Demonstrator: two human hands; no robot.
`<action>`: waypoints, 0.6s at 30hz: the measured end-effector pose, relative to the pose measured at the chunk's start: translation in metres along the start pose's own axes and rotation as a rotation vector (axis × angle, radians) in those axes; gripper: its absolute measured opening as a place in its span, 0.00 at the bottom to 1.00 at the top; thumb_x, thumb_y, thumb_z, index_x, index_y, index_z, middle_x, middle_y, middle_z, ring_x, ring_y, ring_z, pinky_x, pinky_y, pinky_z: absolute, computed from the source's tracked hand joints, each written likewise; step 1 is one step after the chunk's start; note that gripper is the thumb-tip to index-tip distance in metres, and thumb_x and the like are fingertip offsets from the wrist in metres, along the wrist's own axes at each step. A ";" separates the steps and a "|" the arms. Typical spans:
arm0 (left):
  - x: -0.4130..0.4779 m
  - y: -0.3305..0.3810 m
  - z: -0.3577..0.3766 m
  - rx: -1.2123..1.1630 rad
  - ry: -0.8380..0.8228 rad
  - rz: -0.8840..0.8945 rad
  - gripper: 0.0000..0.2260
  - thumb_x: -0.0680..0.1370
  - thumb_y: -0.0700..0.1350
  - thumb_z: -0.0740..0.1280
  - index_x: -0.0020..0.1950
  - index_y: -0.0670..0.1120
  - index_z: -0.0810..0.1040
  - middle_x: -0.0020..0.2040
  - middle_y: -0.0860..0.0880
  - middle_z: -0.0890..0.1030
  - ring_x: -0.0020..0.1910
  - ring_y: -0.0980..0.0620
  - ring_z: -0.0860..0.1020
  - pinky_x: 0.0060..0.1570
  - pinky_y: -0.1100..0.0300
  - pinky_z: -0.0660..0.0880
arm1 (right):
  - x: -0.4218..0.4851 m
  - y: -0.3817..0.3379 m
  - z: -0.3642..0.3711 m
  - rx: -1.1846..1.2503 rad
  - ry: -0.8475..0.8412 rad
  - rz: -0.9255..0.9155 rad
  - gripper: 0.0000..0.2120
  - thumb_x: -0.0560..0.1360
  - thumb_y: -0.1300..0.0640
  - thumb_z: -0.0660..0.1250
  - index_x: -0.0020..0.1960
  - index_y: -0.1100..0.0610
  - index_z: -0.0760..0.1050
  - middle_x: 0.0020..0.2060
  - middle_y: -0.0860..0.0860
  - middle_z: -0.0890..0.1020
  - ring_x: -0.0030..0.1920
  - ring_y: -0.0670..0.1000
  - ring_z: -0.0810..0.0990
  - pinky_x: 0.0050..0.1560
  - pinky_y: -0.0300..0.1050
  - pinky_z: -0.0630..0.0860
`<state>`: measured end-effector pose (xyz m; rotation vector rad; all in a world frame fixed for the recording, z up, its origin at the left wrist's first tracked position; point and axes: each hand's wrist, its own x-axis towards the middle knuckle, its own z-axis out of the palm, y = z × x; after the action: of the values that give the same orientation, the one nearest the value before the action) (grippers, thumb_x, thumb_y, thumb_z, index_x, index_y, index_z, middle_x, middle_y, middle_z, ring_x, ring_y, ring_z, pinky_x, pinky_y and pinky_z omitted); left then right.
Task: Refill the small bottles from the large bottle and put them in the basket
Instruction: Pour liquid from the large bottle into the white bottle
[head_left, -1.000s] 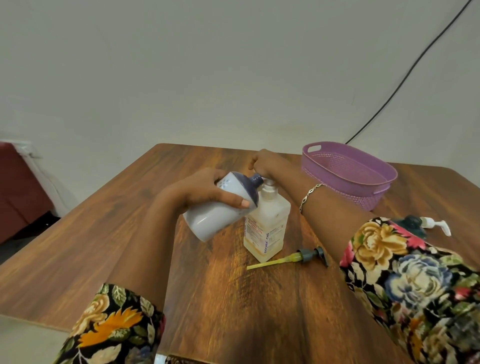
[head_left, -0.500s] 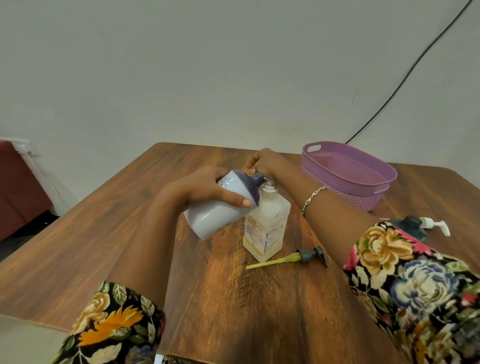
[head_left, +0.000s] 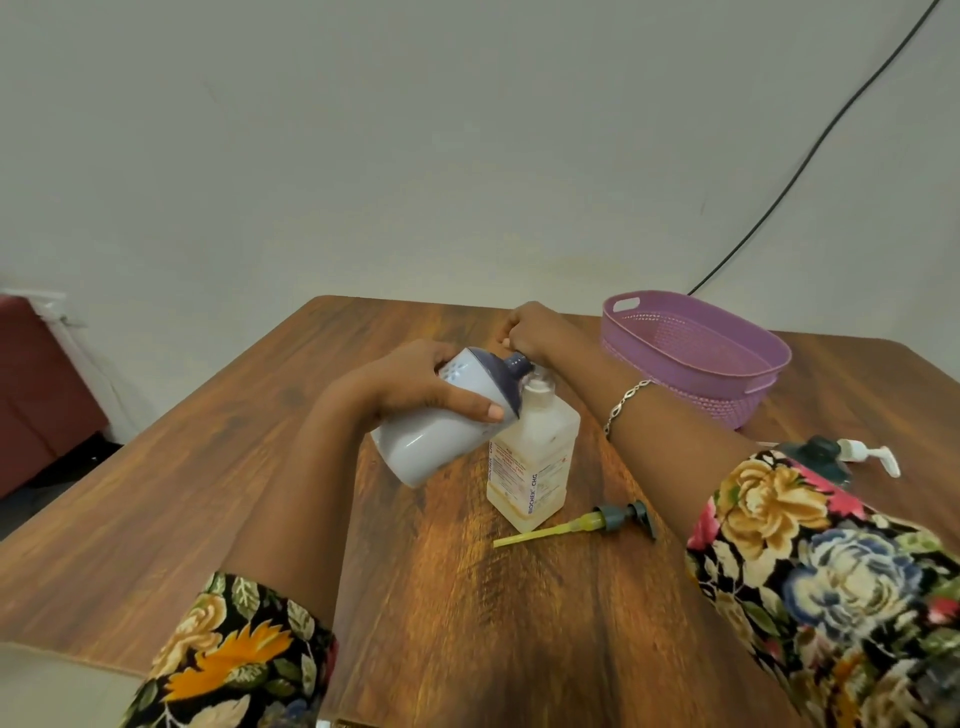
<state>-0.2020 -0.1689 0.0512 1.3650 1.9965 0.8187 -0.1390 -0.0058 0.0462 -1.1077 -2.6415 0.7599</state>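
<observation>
Square Biochek bottle (head_left: 535, 457) stands uncapped under the tilted white refill bottle (head_left: 441, 431), gripped by the left hand (head_left: 415, 384). Right hand (head_left: 530, 332) curls behind its neck, grip hidden. Pump (head_left: 597, 519) lies at 5 o'clock; purple basket (head_left: 696, 358), 2 o'clock, apparently bottle-less: capping, basketing remain.

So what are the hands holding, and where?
The left hand grips the big white bottle round its shoulder. The right hand is curled, its hold hidden.

Blue "BIOCHEK CHG", last letters unclear, on the small bottle (head_left: 535, 457) label
</observation>
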 end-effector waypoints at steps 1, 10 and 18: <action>0.000 0.000 0.000 0.009 0.003 -0.007 0.22 0.66 0.52 0.76 0.55 0.47 0.75 0.48 0.48 0.80 0.46 0.49 0.80 0.42 0.57 0.79 | 0.000 0.001 0.001 -0.005 -0.009 0.011 0.13 0.76 0.66 0.58 0.57 0.65 0.77 0.53 0.60 0.81 0.50 0.56 0.79 0.49 0.47 0.75; -0.002 0.007 -0.005 -0.010 0.043 0.025 0.18 0.68 0.49 0.74 0.56 0.48 0.75 0.48 0.49 0.81 0.45 0.50 0.80 0.41 0.59 0.79 | -0.005 -0.011 -0.011 0.174 0.049 -0.019 0.12 0.76 0.66 0.58 0.55 0.65 0.77 0.54 0.60 0.80 0.55 0.58 0.78 0.59 0.52 0.75; 0.000 -0.001 0.002 -0.002 0.016 0.001 0.16 0.68 0.48 0.74 0.53 0.49 0.74 0.47 0.49 0.80 0.45 0.50 0.80 0.41 0.59 0.78 | -0.016 -0.004 -0.004 0.022 -0.114 0.077 0.10 0.77 0.62 0.60 0.54 0.65 0.75 0.46 0.55 0.75 0.35 0.51 0.72 0.31 0.36 0.65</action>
<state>-0.2012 -0.1687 0.0493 1.3630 2.0067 0.8338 -0.1288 -0.0186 0.0520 -1.2004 -2.6891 0.8909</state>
